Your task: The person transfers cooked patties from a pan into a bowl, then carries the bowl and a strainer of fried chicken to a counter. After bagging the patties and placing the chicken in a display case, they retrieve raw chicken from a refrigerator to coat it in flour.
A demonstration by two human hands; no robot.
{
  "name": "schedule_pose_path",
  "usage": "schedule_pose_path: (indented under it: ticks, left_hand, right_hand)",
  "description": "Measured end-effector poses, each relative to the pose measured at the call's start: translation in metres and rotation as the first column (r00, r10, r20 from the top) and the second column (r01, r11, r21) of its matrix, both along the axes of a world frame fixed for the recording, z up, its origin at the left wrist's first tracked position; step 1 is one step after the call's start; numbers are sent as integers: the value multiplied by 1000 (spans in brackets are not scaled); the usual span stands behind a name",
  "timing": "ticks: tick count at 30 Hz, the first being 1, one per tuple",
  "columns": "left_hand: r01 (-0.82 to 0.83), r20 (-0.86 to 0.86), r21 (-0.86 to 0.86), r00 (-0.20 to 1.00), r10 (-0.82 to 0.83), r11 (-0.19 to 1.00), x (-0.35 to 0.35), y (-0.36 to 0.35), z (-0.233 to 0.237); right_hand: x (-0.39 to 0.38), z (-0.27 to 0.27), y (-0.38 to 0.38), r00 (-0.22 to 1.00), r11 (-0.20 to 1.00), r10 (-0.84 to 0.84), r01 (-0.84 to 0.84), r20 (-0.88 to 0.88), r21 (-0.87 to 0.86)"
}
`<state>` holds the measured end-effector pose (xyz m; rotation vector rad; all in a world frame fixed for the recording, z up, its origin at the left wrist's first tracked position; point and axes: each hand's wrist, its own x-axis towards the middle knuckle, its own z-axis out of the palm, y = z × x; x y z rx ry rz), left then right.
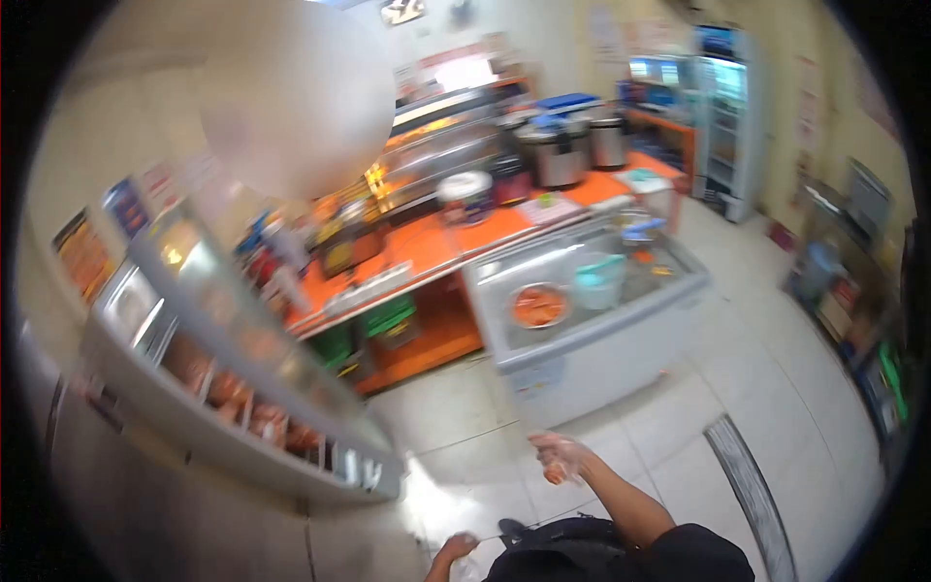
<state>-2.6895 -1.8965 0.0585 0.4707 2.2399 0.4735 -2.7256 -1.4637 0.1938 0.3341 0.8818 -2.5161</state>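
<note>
My right hand is held out in front of the body over the tiled floor, its fingers curled around a small orange-red item; something clear, like thin plastic, shows about the hand. Low in the view, my left hand hangs beside the dark clothing with its fingers bent in, and a bit of pale, clear material shows beneath it. Blur hides whether it grips that. Ahead stands a white chest freezer with a bowl of orange-red pieces and a pale green container on top.
An open display case with packed meat stands at the left. Behind the freezer runs an orange counter with pots and a white tub. A glass-door fridge is at the back right. A metal floor grate lies at the right.
</note>
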Motion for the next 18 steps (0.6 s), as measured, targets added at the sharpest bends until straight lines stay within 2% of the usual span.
schedule_pose_path:
  ticks: [1, 3, 4, 6, 7, 8, 10, 11, 14, 15, 16, 17, 18]
  left_hand:
    - [148, 9, -18, 989, -148, 989, 13, -3, -32]
    - [242, 42, -47, 970, -241, 969, 28, 49, -33]
    - [282, 42, -33, 959, -281, 959, 36, 86, -31]
    - [392, 28, 38, 919, -393, 919, 61, 180, -30]
    - [459, 24, 79, 887, -462, 885, 80, 226, -29]
    - [533, 14, 128, 842, -539, 837, 104, 277, -28]
    - [679, -29, 221, 722, -691, 700, 160, 371, -23]
    - [747, -69, 271, 644, -761, 607, 189, 415, -22]
    - [881, -258, 388, 386, -886, 271, 266, 534, -20]
    - [890, -301, 416, 329, -895, 187, 286, 573, -20]
    - [885, -317, 444, 299, -900, 138, 309, 613, -24]
    - [792, -59, 495, 441, -896, 358, 339, 673, -28]
    - [651, 184, 487, 574, -798, 582, 370, 732, -29]
  right_hand:
    - [52, -27, 48, 996, 986, -90, 88, -6, -143]
    - [197, -63, 137, 946, 858, -325, 292, -5, -423]
    - [275, -53, 159, 860, 804, -509, 493, 43, -333]
    - [408, 18, 195, 575, 561, -811, 816, 106, -138]
    - [473, 32, 209, 450, 448, -893, 892, 10, -59]
    - [534, 24, 216, 316, 307, -948, 938, 34, -159]
    - [640, 8, 240, 89, 62, -994, 935, 64, -348]
    - [686, 6, 244, -60, -147, -970, 916, 236, -373]
    - [801, 18, 246, -272, -425, -870, 838, 412, -344]
    - [824, 24, 250, -355, -537, -794, 790, 493, -296]
    - [854, 13, 257, -415, -607, -760, 727, 501, -320]
    - [885, 2, 263, -469, -668, -724, 661, 507, -342]
    - [918, -12, 275, -518, -717, -688, 596, 509, -362]
